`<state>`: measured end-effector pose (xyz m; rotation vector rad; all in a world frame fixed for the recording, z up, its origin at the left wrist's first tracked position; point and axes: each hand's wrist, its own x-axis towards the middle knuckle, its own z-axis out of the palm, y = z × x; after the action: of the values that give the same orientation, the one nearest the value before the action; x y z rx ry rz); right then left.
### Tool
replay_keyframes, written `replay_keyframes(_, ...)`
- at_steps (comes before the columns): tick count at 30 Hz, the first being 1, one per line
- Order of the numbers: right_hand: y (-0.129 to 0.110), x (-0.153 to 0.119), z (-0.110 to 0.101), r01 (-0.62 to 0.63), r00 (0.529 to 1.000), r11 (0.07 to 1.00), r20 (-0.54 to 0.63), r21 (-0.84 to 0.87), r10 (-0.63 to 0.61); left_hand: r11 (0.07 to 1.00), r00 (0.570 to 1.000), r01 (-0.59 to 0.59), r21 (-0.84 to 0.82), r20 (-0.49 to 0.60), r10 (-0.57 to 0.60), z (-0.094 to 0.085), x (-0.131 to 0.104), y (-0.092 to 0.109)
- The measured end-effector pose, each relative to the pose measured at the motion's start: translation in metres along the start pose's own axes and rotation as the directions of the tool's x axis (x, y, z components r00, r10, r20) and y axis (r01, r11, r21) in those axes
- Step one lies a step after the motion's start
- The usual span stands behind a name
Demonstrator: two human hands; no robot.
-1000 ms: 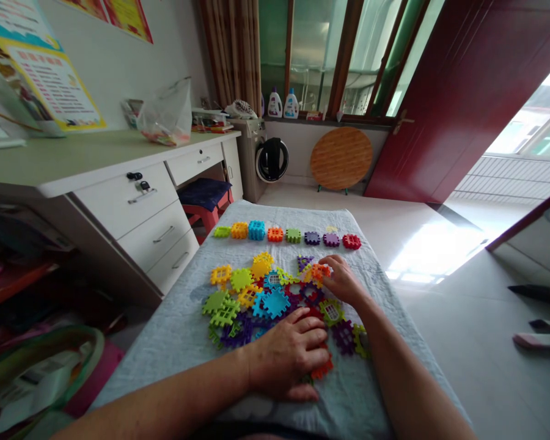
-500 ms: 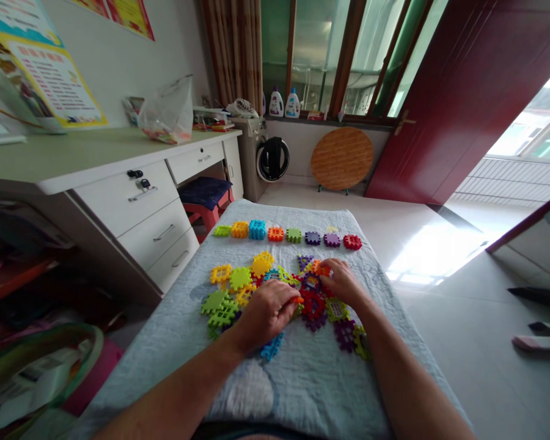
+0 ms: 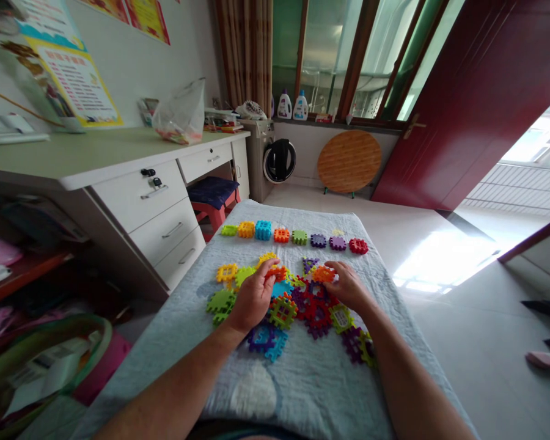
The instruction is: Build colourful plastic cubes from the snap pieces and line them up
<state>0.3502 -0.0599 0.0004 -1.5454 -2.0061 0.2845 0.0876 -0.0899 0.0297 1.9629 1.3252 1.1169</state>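
My left hand [image 3: 253,297] is closed around a red-orange interlocking plastic tile [image 3: 277,274], gripped between thumb and fingers above the pile. My right hand [image 3: 351,287] grips an orange interlocking tile [image 3: 322,274] by its right side. Beneath and between the hands lie loose tiles: a blue tile [image 3: 282,288], a lime-green tile [image 3: 283,312], red tiles [image 3: 318,315] and a yellow square tile [image 3: 227,272]. My left hand hides part of the pile.
Behind the pile, a row of coloured blocks [image 3: 299,237] runs across the cloth-covered table [image 3: 201,382]. A white desk [image 3: 114,160] stands to the left, with a red stool [image 3: 214,211] beside it. Lower left is a tub [image 3: 103,360].
My left hand has moved up and slightly left with its tile, uncovering the blue and lime-green tiles. My right hand keeps its orange tile. The view has turned slightly left.
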Motion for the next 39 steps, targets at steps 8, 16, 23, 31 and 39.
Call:
replay_keyframes(8,-0.004,0.001,-0.005,-0.012,1.0,1.0,0.014,0.013,0.012,0.965,0.992,0.124,-0.23,0.019,-0.123,-0.001,0.001,-0.002)
replay_keyframes(16,-0.026,0.006,-0.012,-0.075,0.994,0.931,-0.045,0.356,0.097,0.932,0.985,0.166,-0.323,0.102,-0.14,0.0,0.003,0.0)
replay_keyframes(23,-0.073,0.005,0.0,0.031,0.999,0.802,-0.04,0.597,-0.009,0.874,0.964,0.179,-0.451,0.258,-0.065,0.007,0.009,0.003)
replay_keyframes(31,-0.091,0.002,0.004,0.214,0.966,0.921,-0.209,0.326,-0.151,0.835,0.95,0.179,-0.52,0.312,-0.01,0.012,0.011,0.011)
replay_keyframes(39,-0.094,0.0,0.01,0.258,0.956,0.932,-0.209,0.255,-0.208,0.9,0.973,0.077,-0.429,0.228,0.025,0.014,0.009,0.015)
